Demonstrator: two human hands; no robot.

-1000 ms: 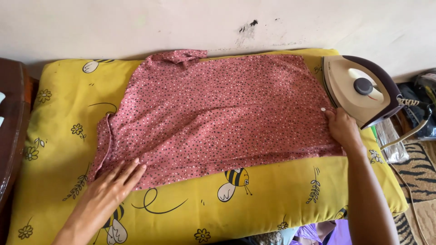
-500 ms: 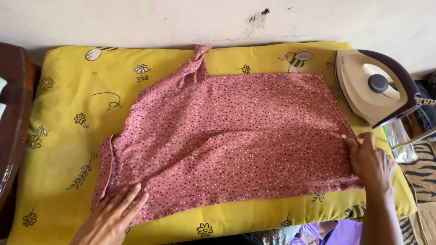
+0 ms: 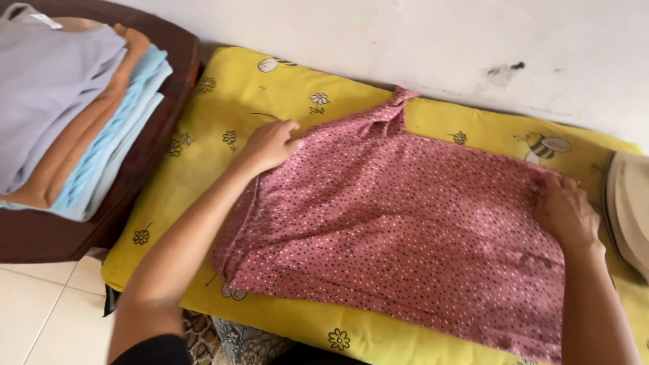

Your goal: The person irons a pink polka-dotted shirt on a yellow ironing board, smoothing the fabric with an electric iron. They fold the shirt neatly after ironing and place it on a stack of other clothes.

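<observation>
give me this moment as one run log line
left hand: flat on upper left edge of pink dotted garment | right hand: pressing its right edge | garment: spread on yellow pad | iron: at right

A home: folded clothes (image 3: 74, 108), iron (image 3: 629, 209), tiled floor (image 3: 40, 304).

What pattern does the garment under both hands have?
Dusty pink garment with small white and dark dots; head view shows it.
</observation>
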